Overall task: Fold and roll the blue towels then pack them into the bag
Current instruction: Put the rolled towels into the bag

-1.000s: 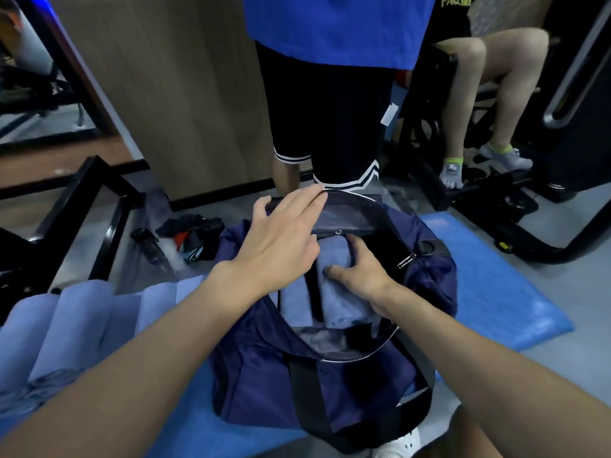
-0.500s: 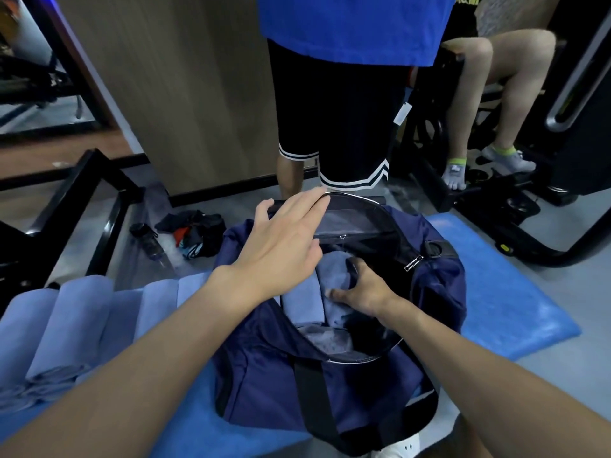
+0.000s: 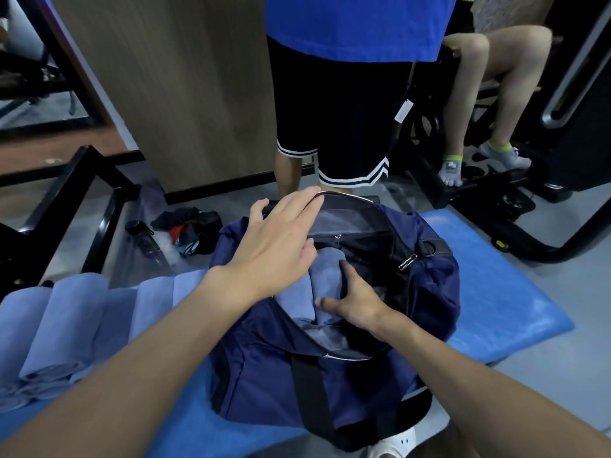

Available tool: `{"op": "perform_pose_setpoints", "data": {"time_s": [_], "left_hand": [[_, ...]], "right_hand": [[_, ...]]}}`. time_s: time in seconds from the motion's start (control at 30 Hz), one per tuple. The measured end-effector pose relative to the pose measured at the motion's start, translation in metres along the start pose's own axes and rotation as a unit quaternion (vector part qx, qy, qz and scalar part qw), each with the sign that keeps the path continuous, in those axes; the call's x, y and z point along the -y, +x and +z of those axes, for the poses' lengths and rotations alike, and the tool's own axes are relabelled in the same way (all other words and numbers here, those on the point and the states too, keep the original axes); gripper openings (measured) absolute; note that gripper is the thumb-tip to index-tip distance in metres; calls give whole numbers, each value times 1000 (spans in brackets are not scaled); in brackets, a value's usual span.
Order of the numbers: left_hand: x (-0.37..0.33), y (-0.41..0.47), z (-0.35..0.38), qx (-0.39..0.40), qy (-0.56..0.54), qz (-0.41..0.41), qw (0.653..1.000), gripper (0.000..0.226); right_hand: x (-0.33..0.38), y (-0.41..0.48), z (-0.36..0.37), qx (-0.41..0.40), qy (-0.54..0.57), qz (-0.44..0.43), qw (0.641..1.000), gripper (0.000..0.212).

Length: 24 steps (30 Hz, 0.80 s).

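A navy duffel bag (image 3: 330, 368) lies unzipped on a blue mat (image 3: 496, 309). Two rolled blue towels stand side by side inside it, a left roll (image 3: 294, 292) and a right roll (image 3: 327, 276). My right hand (image 3: 358, 302) is inside the opening and grips the right roll, thumb across its front and index finger along its side; the other fingers are hidden in the bag. My left hand (image 3: 274, 246) rests flat with straight fingers on the bag's far left rim. Several more rolled blue towels (image 3: 66, 319) lie in a row on the mat to the left.
A person in black shorts (image 3: 330, 127) stands just behind the bag. A seated person's legs (image 3: 479, 94) and gym equipment fill the right back. A dark bottle (image 3: 145, 239), a pile of dark clothes (image 3: 191, 229) and a black metal frame (image 3: 82, 180) are at the left.
My right hand has slid lower along the right roll and curled round it, thumb now spread across the front. My left hand stays on the bag's rim.
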<state>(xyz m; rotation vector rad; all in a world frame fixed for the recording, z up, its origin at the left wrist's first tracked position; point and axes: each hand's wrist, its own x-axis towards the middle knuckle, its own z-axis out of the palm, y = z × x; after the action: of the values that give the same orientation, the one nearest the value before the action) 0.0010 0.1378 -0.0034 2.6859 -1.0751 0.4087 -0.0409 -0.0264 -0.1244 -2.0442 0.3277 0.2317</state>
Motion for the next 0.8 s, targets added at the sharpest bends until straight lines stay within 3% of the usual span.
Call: {"op": "perform_pose_setpoints", "data": {"time_s": [0.1,0.27,0.8], "left_hand": [[1,-1,0,2,3,1,1000,63],[2,-1,2,0,3,5,1000,63],[5,-7,7,-3,9,10,1000,64]], "right_hand": [[1,-2,1,-21,-104,-15,994,109],[-5,-8,4,-33,-215,-139,966,91],[-9,-12,-2,5,-174,-112,978,93]]}}
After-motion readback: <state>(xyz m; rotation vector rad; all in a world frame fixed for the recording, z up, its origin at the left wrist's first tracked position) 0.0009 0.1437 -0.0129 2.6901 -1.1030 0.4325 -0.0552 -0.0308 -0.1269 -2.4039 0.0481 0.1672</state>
